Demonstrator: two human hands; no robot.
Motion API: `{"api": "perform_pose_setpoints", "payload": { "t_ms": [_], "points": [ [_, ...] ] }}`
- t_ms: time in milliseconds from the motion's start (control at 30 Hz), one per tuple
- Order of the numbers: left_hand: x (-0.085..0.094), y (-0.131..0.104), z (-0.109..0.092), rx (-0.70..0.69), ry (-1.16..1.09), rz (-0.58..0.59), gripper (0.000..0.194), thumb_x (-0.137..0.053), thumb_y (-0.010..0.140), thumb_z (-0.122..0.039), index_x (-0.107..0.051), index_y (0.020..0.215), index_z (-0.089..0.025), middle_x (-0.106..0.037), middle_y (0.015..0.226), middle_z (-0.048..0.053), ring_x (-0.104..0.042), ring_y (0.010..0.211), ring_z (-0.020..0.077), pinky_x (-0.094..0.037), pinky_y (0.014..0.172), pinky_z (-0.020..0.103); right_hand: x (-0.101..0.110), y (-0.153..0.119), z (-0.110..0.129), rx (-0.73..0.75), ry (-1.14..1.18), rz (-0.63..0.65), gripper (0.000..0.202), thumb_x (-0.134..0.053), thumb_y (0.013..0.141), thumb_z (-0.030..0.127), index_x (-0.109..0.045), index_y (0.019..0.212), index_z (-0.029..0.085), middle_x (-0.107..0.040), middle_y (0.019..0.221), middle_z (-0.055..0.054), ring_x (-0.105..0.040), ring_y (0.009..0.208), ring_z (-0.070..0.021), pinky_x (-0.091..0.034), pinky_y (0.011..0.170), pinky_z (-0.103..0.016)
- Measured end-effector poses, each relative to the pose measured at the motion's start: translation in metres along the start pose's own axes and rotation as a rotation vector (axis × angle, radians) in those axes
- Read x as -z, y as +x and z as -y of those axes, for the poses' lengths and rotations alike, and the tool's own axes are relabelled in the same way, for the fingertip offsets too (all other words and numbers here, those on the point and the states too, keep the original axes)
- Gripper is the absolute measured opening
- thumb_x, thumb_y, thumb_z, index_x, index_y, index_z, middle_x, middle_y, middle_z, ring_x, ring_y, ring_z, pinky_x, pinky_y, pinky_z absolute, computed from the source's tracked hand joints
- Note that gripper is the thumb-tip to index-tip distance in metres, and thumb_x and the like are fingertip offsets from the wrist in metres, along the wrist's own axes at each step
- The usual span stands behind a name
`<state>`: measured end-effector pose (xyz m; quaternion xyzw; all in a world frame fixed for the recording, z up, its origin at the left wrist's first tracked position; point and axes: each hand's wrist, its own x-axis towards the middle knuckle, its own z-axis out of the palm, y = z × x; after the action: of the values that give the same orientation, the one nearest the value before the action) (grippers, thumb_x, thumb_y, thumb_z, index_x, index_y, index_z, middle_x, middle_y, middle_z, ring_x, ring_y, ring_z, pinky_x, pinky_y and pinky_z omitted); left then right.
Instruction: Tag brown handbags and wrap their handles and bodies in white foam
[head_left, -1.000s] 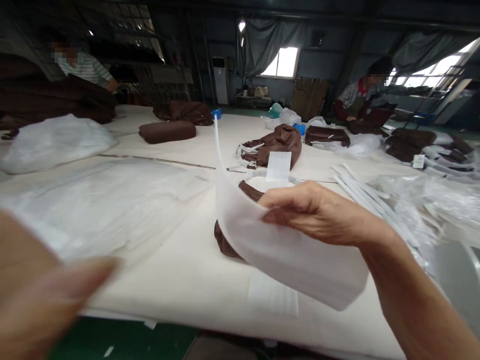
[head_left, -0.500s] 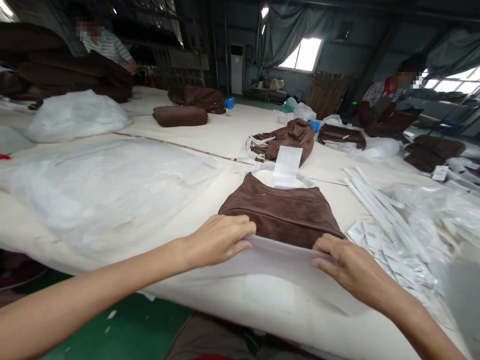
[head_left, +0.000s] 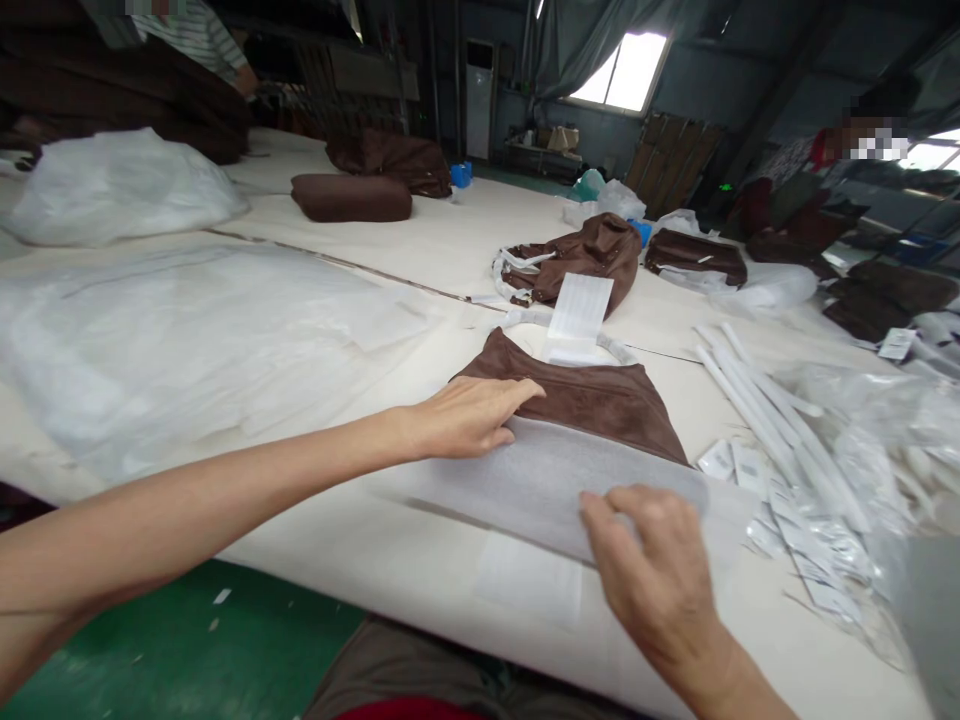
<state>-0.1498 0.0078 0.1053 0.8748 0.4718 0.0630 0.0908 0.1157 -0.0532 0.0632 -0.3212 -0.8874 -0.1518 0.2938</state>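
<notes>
A brown bag (head_left: 600, 395) lies flat on the pale table (head_left: 300, 530), its wrapped handle away from me. A thin white sheet (head_left: 555, 470) covers the bag's near part. My left hand (head_left: 480, 412) rests on the sheet's far edge and the bag, fingers stretched forward with the thumb apart. Near the sheet's front edge is my right hand (head_left: 652, 560), its fingers curled; whether they pinch the sheet is unclear. A white card (head_left: 581, 305) stands by the handle.
Clear plastic (head_left: 187, 340) spreads over the left side. White tubes (head_left: 780, 430) and tags (head_left: 795, 540) lie at the right. Another brown bag (head_left: 600, 255) sits beyond. Two people are across the table, with a brown pile (head_left: 112, 90) at the far left.
The sheet now lies further over the bag. My left hand has moved forward and its fingers have straightened. My right hand has left the sheet's far edge and come nearer to me.
</notes>
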Motion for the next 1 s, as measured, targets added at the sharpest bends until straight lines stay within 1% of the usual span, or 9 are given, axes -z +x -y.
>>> {"api": "perform_pose_setpoints", "payload": {
  "t_ms": [67, 200, 400, 500, 600, 700, 833, 900, 1000],
  "points": [
    [0.003, 0.003, 0.000, -0.033, 0.041, 0.026, 0.055, -0.057, 0.082, -0.015, -0.041, 0.134, -0.023, -0.061, 0.115, 0.005, -0.061, 0.101, 0.0228, -0.044, 0.075, 0.029, -0.015, -0.003, 0.023, 0.071, 0.158, 0.085, 0.030, -0.042, 0.092, 0.008, -0.060, 0.115, 0.013, -0.062, 0.094, -0.011, -0.053, 0.085, -0.0221, -0.040, 0.074, -0.037],
    [0.006, 0.008, 0.000, -0.143, 0.093, 0.078, 0.043, -0.055, 0.078, -0.010, -0.057, 0.118, -0.024, -0.057, 0.097, 0.002, -0.060, 0.087, 0.0196, -0.043, 0.066, 0.028, -0.049, 0.001, 0.039, -0.042, 0.091, 0.206, 0.037, -0.043, 0.092, 0.012, -0.057, 0.126, 0.010, -0.063, 0.096, -0.013, -0.051, 0.083, -0.0245, -0.039, 0.070, -0.040],
    [-0.033, 0.001, 0.002, -0.305, 0.268, -0.185, 0.024, -0.048, 0.083, -0.007, -0.061, 0.098, -0.021, -0.054, 0.085, 0.004, -0.051, 0.077, 0.0200, -0.040, 0.064, 0.032, -0.087, 0.000, 0.028, -0.165, 0.088, 0.252, 0.044, -0.042, 0.094, 0.013, -0.050, 0.136, 0.013, -0.061, 0.117, -0.014, -0.050, 0.094, -0.0252, -0.042, 0.081, -0.041],
    [-0.052, 0.000, 0.007, -0.320, 0.304, -0.276, 0.026, -0.046, 0.083, -0.005, -0.062, 0.096, -0.021, -0.053, 0.082, 0.004, -0.048, 0.074, 0.0203, -0.038, 0.063, 0.033, -0.099, -0.005, 0.025, -0.205, 0.123, 0.213, 0.038, -0.044, 0.094, 0.015, -0.054, 0.131, 0.013, -0.064, 0.111, -0.013, -0.053, 0.093, -0.0232, -0.043, 0.082, -0.037],
    [-0.057, 0.001, 0.014, -0.347, 0.291, -0.314, 0.031, -0.044, 0.081, -0.001, -0.062, 0.099, -0.020, -0.052, 0.082, 0.004, -0.047, 0.073, 0.0198, -0.038, 0.062, 0.032, -0.088, -0.006, 0.014, -0.163, 0.134, 0.087, 0.035, -0.043, 0.095, 0.011, -0.054, 0.128, 0.014, -0.065, 0.103, -0.011, -0.056, 0.091, -0.0208, -0.044, 0.081, -0.034],
    [-0.055, 0.002, 0.018, -0.361, 0.276, -0.331, 0.034, -0.043, 0.080, 0.000, -0.061, 0.102, -0.020, -0.052, 0.081, 0.004, -0.047, 0.072, 0.0190, -0.038, 0.062, 0.031, -0.051, 0.002, -0.010, -0.152, 0.004, -0.039, 0.042, -0.050, 0.092, 0.009, -0.048, 0.132, 0.019, -0.063, 0.115, -0.012, -0.053, 0.112, -0.0247, -0.039, 0.096, -0.043],
    [-0.047, 0.002, 0.017, -0.343, 0.253, -0.284, 0.034, -0.046, 0.078, 0.000, -0.060, 0.102, -0.020, -0.052, 0.084, 0.004, -0.048, 0.074, 0.0186, -0.039, 0.064, 0.029, -0.009, 0.020, -0.046, -0.204, -0.160, 0.284, 0.068, -0.069, 0.080, 0.016, -0.039, 0.141, 0.019, -0.058, 0.125, -0.014, -0.049, 0.119, -0.0323, -0.025, 0.106, -0.058],
    [-0.039, 0.001, 0.015, -0.307, 0.228, -0.219, 0.035, -0.048, 0.077, -0.001, -0.059, 0.104, -0.020, -0.053, 0.088, 0.004, -0.051, 0.077, 0.0185, -0.041, 0.066, 0.029, -0.003, 0.023, -0.058, -0.190, -0.182, 0.453, 0.077, -0.077, 0.072, 0.019, -0.040, 0.139, 0.016, -0.061, 0.116, -0.013, -0.054, 0.107, -0.0313, -0.028, 0.103, -0.058],
    [-0.022, -0.001, 0.012, -0.207, 0.209, -0.094, 0.026, -0.054, 0.082, -0.007, -0.057, 0.104, -0.021, -0.053, 0.094, 0.004, -0.054, 0.083, 0.0186, -0.042, 0.070, 0.029, -0.006, 0.018, -0.066, -0.179, -0.230, 0.519, 0.076, -0.083, 0.066, 0.024, -0.046, 0.132, 0.015, -0.061, 0.108, -0.012, -0.055, 0.098, -0.0297, -0.036, 0.092, -0.050]
  ]
}}
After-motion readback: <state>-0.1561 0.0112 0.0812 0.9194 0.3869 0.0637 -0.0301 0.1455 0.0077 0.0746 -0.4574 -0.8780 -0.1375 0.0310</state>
